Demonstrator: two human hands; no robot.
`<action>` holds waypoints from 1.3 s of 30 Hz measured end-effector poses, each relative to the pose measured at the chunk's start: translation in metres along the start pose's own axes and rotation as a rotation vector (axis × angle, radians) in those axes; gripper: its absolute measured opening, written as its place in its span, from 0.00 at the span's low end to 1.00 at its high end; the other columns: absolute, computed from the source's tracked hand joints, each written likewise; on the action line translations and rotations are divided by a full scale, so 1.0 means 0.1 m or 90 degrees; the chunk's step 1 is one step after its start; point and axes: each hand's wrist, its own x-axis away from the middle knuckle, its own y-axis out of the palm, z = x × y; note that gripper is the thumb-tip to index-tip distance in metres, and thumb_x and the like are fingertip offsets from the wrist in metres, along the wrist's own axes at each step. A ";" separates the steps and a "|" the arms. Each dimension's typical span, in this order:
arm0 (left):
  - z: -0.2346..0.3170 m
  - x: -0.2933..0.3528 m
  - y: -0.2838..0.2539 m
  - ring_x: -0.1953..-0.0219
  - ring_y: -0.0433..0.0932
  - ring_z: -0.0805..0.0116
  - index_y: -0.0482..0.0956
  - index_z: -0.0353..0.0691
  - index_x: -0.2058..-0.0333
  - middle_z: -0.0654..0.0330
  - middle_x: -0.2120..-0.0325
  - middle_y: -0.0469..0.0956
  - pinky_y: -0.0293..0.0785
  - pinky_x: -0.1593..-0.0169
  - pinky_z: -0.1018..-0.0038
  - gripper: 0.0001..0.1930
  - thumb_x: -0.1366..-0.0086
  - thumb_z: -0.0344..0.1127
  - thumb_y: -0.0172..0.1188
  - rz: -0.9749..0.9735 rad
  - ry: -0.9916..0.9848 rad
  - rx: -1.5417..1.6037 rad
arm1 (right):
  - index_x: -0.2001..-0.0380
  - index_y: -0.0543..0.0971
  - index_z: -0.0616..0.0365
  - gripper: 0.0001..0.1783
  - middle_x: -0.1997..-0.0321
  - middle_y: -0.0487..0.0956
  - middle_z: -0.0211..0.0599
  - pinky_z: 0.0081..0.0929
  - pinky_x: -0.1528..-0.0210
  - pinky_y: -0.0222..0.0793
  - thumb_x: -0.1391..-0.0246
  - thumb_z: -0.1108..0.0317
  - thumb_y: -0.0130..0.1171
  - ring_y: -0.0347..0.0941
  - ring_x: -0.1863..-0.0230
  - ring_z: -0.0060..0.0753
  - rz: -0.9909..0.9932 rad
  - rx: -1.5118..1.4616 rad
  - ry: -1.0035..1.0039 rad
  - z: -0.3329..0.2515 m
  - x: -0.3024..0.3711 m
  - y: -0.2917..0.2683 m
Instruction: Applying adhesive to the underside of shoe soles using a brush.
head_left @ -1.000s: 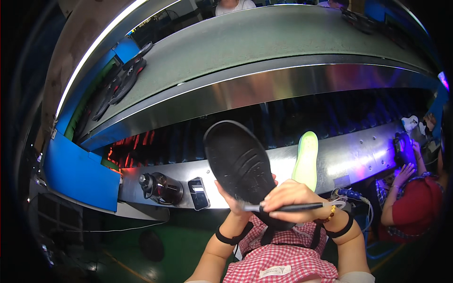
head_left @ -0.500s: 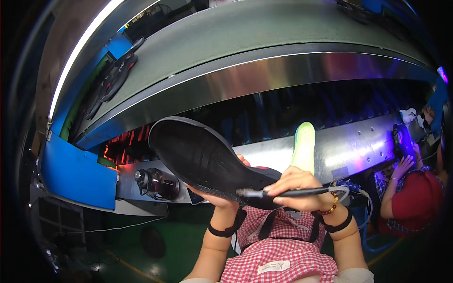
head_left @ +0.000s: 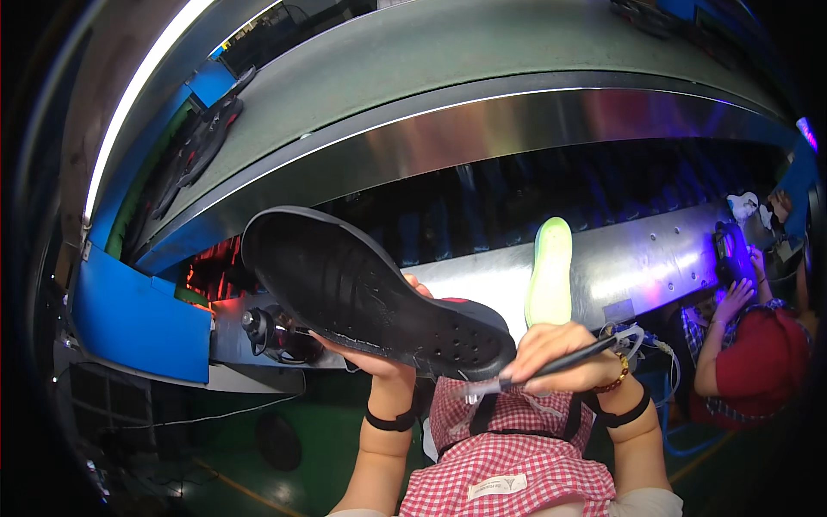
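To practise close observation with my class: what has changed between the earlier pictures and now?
The black sole swung counterclockwise: its toe, first pointing nearly up the picture, now points more to the left. The brush shifted toward the heel end. Nothing was grasped or released: the left hand keeps the sole, the right hand the brush. The yellow-green insole stayed on the metal ledge.
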 end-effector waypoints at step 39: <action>-0.08 0.12 -0.11 0.48 0.74 0.49 0.59 0.29 0.39 0.40 0.48 0.70 0.74 0.46 0.58 0.47 0.55 0.49 0.66 -0.017 -0.365 -0.176 | 0.64 0.83 0.63 0.11 0.60 0.83 0.44 0.30 0.50 0.76 0.54 0.77 0.67 0.81 0.56 0.39 0.005 0.074 0.025 -0.07 -0.08 0.04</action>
